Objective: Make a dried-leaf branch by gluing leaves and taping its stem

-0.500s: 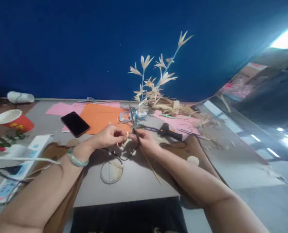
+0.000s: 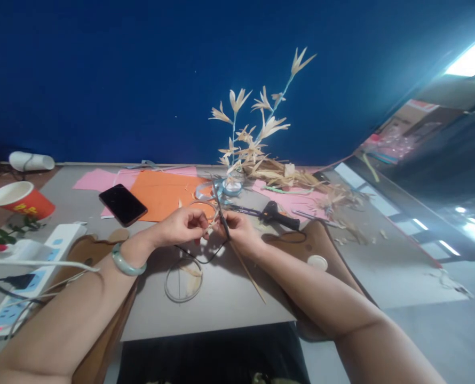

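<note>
My left hand (image 2: pixel 187 224), a green bangle on its wrist, is closed in a pinch. A small pale piece of dried husk (image 2: pixel 211 227) shows at its fingertips, touching those of my right hand. My right hand (image 2: pixel 239 232) is closed around a slim dark pointed tool (image 2: pixel 220 207), its tip upward; fingers hide whether it is scissors or tweezers. A thin straw-coloured stick (image 2: pixel 247 272) slants down from beneath that hand. Below my hands lies a grey wire ring (image 2: pixel 166 282) with a pale husk scrap (image 2: pixel 192 282) inside it. A thin black cord (image 2: pixel 205 262) curves beneath my fingers.
Dried-husk flowers on blue stems (image 2: pixel 275 109) stand at the back beside blue tape (image 2: pixel 232 188). A black glue gun (image 2: pixel 279 216) lies right. Left are a phone (image 2: pixel 123 205), orange sheet (image 2: pixel 161 186), tilted red cup (image 2: pixel 33 202) and power strip (image 2: pixel 57 242). Husks (image 2: pixel 277 173) are heaped behind.
My left fingertips have shifted slightly, and the pale piece between the hands sits at a different angle. My right hand keeps its hold on the dark tool. The view has moved a little.
</note>
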Demonstrator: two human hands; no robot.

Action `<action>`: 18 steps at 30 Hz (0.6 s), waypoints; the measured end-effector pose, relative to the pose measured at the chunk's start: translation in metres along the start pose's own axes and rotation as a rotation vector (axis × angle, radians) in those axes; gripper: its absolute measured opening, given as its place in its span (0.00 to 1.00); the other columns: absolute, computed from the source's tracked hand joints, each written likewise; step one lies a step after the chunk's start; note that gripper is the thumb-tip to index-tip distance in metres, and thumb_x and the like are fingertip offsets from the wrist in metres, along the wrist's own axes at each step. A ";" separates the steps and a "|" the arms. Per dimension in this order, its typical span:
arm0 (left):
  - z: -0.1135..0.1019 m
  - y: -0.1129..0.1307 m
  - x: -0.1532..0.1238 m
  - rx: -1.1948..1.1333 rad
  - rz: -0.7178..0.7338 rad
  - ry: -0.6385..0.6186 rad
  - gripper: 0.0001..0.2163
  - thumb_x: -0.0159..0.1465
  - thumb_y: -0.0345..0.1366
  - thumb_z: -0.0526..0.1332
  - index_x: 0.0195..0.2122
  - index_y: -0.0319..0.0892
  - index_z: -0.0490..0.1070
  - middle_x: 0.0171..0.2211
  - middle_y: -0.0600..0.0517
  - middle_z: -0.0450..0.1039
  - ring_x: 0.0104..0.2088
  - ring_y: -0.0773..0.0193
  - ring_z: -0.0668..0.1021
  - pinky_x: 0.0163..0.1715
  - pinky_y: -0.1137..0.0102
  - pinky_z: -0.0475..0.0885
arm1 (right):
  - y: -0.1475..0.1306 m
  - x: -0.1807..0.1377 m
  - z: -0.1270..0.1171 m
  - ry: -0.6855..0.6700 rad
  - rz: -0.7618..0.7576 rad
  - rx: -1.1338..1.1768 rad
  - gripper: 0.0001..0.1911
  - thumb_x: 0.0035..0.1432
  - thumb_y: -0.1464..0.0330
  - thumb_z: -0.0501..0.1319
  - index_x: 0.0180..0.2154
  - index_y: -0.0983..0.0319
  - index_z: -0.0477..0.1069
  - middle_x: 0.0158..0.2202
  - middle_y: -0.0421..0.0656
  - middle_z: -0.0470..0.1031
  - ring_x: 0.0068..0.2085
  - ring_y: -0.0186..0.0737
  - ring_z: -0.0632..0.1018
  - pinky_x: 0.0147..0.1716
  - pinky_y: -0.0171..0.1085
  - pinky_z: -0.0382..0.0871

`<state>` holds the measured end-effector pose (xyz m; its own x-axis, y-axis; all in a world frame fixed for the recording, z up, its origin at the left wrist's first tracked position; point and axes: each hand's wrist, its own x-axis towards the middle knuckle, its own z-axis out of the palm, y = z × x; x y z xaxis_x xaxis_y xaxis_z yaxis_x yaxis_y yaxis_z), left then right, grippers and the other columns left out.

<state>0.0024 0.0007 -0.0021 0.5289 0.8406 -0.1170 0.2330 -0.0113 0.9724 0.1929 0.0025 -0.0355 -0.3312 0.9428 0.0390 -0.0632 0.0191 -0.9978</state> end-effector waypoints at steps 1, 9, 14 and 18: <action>-0.001 0.001 0.000 -0.008 0.000 0.011 0.05 0.52 0.32 0.65 0.27 0.39 0.69 0.24 0.51 0.77 0.22 0.69 0.75 0.22 0.75 0.68 | 0.000 0.000 0.000 0.008 -0.009 -0.004 0.19 0.38 0.61 0.73 0.22 0.64 0.67 0.24 0.37 0.67 0.27 0.30 0.65 0.29 0.33 0.59; -0.005 0.001 -0.001 -0.157 0.047 0.119 0.09 0.57 0.39 0.65 0.29 0.38 0.70 0.22 0.54 0.73 0.19 0.72 0.72 0.19 0.76 0.64 | -0.001 -0.001 -0.001 -0.009 0.017 0.029 0.20 0.38 0.61 0.74 0.23 0.64 0.66 0.24 0.36 0.66 0.26 0.29 0.64 0.28 0.33 0.57; 0.000 0.003 0.002 -0.282 0.057 0.174 0.12 0.56 0.42 0.67 0.29 0.38 0.71 0.21 0.54 0.72 0.19 0.72 0.72 0.19 0.76 0.65 | -0.003 0.000 0.000 0.036 0.048 0.072 0.21 0.39 0.57 0.73 0.22 0.64 0.66 0.21 0.35 0.64 0.24 0.28 0.60 0.25 0.32 0.54; 0.004 -0.001 0.004 -0.270 0.089 0.175 0.11 0.53 0.39 0.69 0.32 0.37 0.74 0.21 0.55 0.71 0.20 0.71 0.72 0.20 0.76 0.66 | -0.005 -0.002 0.000 0.057 0.064 0.094 0.20 0.40 0.57 0.73 0.23 0.63 0.67 0.19 0.34 0.60 0.23 0.28 0.58 0.23 0.32 0.51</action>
<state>0.0074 0.0019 -0.0044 0.3841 0.9232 -0.0158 -0.0448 0.0358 0.9984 0.1940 0.0011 -0.0307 -0.2830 0.9586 -0.0309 -0.1328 -0.0710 -0.9886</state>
